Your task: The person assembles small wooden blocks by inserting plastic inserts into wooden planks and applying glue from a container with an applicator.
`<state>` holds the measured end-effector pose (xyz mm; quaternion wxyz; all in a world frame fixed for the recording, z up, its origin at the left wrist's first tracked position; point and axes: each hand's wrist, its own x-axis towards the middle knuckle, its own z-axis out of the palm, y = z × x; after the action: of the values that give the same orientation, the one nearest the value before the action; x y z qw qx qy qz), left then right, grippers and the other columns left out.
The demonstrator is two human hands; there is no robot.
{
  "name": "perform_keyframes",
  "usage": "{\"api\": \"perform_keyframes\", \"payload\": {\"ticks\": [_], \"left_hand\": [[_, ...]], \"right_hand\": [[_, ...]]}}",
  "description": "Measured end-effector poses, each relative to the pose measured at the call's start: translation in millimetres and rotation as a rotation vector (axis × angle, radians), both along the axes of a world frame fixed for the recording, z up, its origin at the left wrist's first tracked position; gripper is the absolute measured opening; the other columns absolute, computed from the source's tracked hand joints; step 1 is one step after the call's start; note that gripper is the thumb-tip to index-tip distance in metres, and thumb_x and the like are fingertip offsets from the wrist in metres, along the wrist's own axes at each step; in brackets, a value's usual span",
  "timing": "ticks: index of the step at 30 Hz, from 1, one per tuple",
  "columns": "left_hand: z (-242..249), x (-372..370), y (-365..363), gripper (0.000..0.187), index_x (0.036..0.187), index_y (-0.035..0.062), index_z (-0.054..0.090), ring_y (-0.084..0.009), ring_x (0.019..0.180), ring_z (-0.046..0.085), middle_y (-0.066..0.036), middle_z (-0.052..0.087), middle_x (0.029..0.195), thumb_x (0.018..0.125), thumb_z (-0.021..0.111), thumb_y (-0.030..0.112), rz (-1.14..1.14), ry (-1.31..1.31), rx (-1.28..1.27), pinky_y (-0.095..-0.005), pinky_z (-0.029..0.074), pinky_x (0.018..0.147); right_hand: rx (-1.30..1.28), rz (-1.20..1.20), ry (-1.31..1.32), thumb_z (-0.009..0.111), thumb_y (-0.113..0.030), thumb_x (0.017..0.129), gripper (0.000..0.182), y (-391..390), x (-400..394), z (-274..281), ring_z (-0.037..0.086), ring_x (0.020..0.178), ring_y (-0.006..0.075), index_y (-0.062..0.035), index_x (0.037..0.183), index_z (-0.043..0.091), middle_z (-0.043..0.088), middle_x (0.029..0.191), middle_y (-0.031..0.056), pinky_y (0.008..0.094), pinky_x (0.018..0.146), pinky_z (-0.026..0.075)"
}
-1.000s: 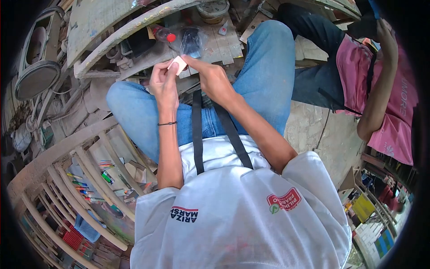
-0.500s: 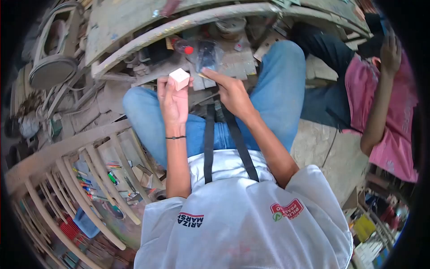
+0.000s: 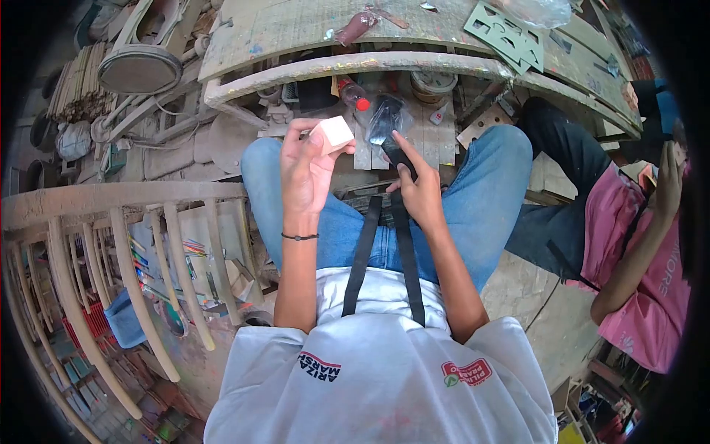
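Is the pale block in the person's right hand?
No, the left hand holds the pale block, while the right hand is apart from it.

"ARIZA MARSH", "PILIH PRAB" on white shirt (image 3: 384, 392), "MORE" on pink shirt (image 3: 647, 325)

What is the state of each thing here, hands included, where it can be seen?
Left hand: holding block.
Pale cube-shaped block: held up.
Right hand: bent fingers at black strip; grip unclear.
Clear bottle with red cap: lying, capped.
Pale green flat stencil: lying on grey wooden bench.
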<state>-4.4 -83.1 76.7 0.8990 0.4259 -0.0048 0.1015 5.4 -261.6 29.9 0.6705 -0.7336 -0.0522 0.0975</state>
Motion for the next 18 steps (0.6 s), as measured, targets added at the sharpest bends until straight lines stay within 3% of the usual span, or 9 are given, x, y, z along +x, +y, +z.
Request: {"api": "perform_keyframes", "payload": {"ticks": [2,8,10,13,15,16,17,18], "left_hand": [[4.6,2.8,-0.9,0.02,0.101,0.0037,0.048,-0.0321,0.084,0.065,-0.018,0.062,0.097,0.091,0.059,0.016,0.024,-0.009,-0.011,-0.0409,0.053,0.075],[18.1,0.6,-2.0,0.02,0.097,0.0052,0.045,-0.0331,0.088,0.064,-0.019,0.063,0.097,0.09,0.06,0.018,0.007,0.017,0.124,-0.0383,0.052,0.076],[18.5,0.1,-4.4,0.02,0.096,0.005,0.045,-0.0335,0.088,0.064,-0.02,0.063,0.098,0.09,0.06,0.016,0.009,0.022,0.147,-0.0384,0.052,0.076],[12.3,-2.5,-10.0,0.019,0.095,0.0046,0.046,-0.0307,0.088,0.064,-0.019,0.063,0.097,0.089,0.061,0.014,0.023,0.055,0.179,-0.0362,0.051,0.075],[12.2,-3.2,-8.9,0.018,0.095,0.0044,0.047,-0.0274,0.088,0.063,-0.017,0.062,0.096,0.088,0.062,0.012,0.034,0.06,0.191,-0.034,0.051,0.074],[13.9,-6.1,-9.3,0.017,0.092,0.0033,0.048,-0.0205,0.09,0.06,-0.013,0.061,0.098,0.087,0.063,0.008,0.026,0.079,0.18,-0.0317,0.049,0.078],[15.2,-8.0,-10.8,0.016,0.09,0.0021,0.049,-0.0136,0.092,0.057,-0.01,0.06,0.099,0.085,0.063,0.004,0.015,0.094,0.165,-0.0294,0.048,0.081],[14.9,-8.0,-11.3,0.016,0.09,0.0021,0.049,-0.0136,0.092,0.057,-0.01,0.06,0.099,0.085,0.063,0.004,0.004,0.065,0.153,-0.0294,0.048,0.081]], "right_hand": [[0.003,0.003,0.01,0.042,0.013,0.085,0.055,0.3,0.1,2.1,0.066,0.064,0.019,-0.0118,0.133,0.048,0.06,0.116,0.0213,0.0299,0.061,0.054],[0.175,-0.028,-0.013,0.039,0.013,0.084,0.052,-2.3,2.8,9.6,0.067,0.073,0.0178,-0.0076,0.129,0.053,0.055,0.125,0.0202,0.0275,0.06,0.055],[0.083,0.024,-0.203,0.039,0.012,0.084,0.047,-7.3,11.0,30.7,0.067,0.081,0.0174,-0.0049,0.125,0.056,0.051,0.13,0.0197,0.026,0.059,0.055],[0.01,0.111,-0.505,0.065,-0.003,0.078,0.041,-3.9,21.1,89.7,0.053,0.118,0.0298,-0.0045,0.118,0.059,0.045,0.138,0.0171,0.0365,0.087,0.05],[-0.059,0.129,-0.619,0.07,-0.005,0.073,0.043,5.8,25.2,89.5,0.047,0.124,0.0311,-0.004,0.115,0.061,0.043,0.14,0.017,0.0373,0.094,0.045],[-0.124,0.152,-0.734,0.075,-0.007,0.069,0.046,9.2,29.0,88.8,0.041,0.129,0.0323,-0.0036,0.113,0.063,0.041,0.142,0.017,0.0381,0.101,0.04],[-0.102,0.177,-0.719,0.077,-0.008,0.066,0.047,10.2,29.6,85.2,0.04,0.13,0.0338,-0.0032,0.111,0.063,0.04,0.142,0.0173,0.0397,0.103,0.037],[-0.081,0.202,-0.709,0.079,-0.01,0.064,0.048,10.1,29.6,80.6,0.039,0.13,0.0354,-0.0027,0.109,0.063,0.04,0.142,0.0177,0.0413,0.105,0.034]]}}
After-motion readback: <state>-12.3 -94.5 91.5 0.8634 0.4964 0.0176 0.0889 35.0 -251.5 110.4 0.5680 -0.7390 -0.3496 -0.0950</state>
